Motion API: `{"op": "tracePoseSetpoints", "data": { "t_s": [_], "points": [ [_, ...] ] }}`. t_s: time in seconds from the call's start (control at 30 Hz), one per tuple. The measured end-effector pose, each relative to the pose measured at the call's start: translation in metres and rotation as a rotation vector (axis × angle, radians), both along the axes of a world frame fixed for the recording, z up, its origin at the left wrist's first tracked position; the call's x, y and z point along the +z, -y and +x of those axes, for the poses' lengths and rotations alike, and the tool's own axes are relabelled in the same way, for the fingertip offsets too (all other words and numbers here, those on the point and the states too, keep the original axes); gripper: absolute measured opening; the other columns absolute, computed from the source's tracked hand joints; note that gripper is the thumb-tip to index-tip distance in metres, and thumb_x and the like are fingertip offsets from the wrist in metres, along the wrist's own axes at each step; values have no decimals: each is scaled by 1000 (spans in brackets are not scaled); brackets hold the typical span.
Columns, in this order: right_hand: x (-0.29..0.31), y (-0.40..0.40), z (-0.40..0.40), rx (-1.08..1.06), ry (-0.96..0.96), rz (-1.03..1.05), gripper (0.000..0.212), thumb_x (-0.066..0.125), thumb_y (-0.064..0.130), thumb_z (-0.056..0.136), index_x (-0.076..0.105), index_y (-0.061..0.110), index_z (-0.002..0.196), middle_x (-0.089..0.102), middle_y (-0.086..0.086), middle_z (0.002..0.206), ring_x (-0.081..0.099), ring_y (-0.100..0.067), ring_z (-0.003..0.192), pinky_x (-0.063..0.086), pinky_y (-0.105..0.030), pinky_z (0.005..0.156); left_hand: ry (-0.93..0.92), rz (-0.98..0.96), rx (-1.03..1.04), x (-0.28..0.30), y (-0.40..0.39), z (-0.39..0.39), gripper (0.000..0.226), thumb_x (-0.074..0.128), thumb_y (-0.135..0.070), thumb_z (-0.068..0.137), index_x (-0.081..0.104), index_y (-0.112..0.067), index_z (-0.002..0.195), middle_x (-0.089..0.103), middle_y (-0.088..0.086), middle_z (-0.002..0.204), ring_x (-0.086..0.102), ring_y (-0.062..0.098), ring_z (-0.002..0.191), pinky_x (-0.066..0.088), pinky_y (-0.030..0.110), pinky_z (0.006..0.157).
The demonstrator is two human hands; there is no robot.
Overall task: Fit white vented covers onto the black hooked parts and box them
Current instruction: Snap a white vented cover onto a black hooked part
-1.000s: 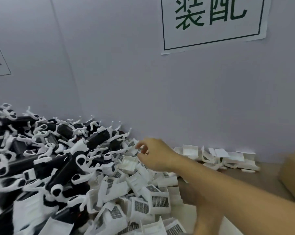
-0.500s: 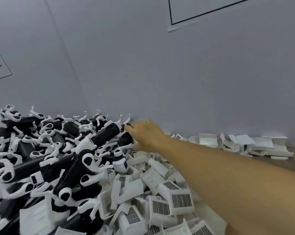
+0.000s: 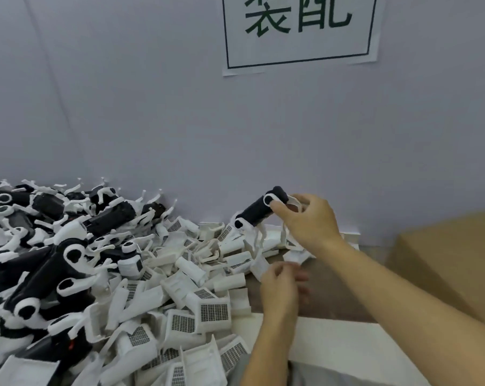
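Right hand [image 3: 309,221], centre-right of frame: gripped one black hooked part [image 3: 259,209] by its upper end, thumb and fingers curled round it, white hooks dangling off the low end. Held clear above the pile, tilted down toward frame left.

Left hand [image 3: 280,285], just below it, mid-frame: blurred, fingers loosely curled (cannot tell if anything was pinched, looked like nothing).

Loose white vented covers [image 3: 213,312] heaped lower centre, grille faces mostly up. More black parts [image 3: 43,277] stacked along the left edge. Cardboard box [image 3: 453,263] at right edge, only a corner in view. Wall sign [image 3: 300,32] upper right.

Judged step: fetch a cover and mate it. No cover on the held part yet.

To do it well:
- take a cover lying on top, not one wedged under others, to avoid dragging the heap
- check the open side faced the black body before pushing
- keep the dangling hooks clear of the cover's mouth, likely snag point
- steady the part at the gripped end, press the cover on square, not cocked
- box only once seated flush
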State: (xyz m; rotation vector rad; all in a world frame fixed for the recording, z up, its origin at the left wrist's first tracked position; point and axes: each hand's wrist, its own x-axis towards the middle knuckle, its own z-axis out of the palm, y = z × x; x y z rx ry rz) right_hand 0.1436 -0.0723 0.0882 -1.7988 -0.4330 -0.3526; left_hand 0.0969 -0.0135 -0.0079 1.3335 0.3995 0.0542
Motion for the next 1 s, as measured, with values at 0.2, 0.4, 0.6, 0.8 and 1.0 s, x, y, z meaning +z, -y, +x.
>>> {"op": "tracePoseSetpoints", "data": {
  "t_s": [0.2,0.4,0.6,0.8,1.0],
  "points": [
    [-74,48,-54,63,-105,91,46,82,35,74,49,42,105,65,33,95,67,7,83,50,-8,62,212,-396,15,21,5,-23,52,51,-50,97,74,-6,109,76,16,106,71,32,98,52,40,81],
    [-89,56,-54,81,-83,-135,58,79,55,68,38,51,108,57,30,106,57,9,102,50,-15,78,180,-334,97,26,8,-26,43,55,-47,98,72,-9,109,77,15,101,75,32,93,61,42,76],
    [-89,55,-50,124,-41,-173,54,79,38,67,55,43,116,65,23,108,61,9,102,49,-14,79,307,-89,63,21,11,-27,19,62,-29,97,73,-21,111,78,6,104,73,25,102,56,51,94],
    [-87,59,-52,92,-61,-165,30,72,20,73,63,40,93,69,28,84,67,6,75,51,-12,57,427,110,27,18,19,-28,16,63,-27,97,70,-22,111,78,-9,100,72,3,94,56,17,74],
    [-82,58,-51,109,-47,-171,41,67,39,64,64,36,105,71,14,99,68,-3,91,59,-33,79,457,196,144,18,19,-25,15,63,-31,97,72,-21,104,78,-6,92,73,7,89,55,19,74]
  ]
}}
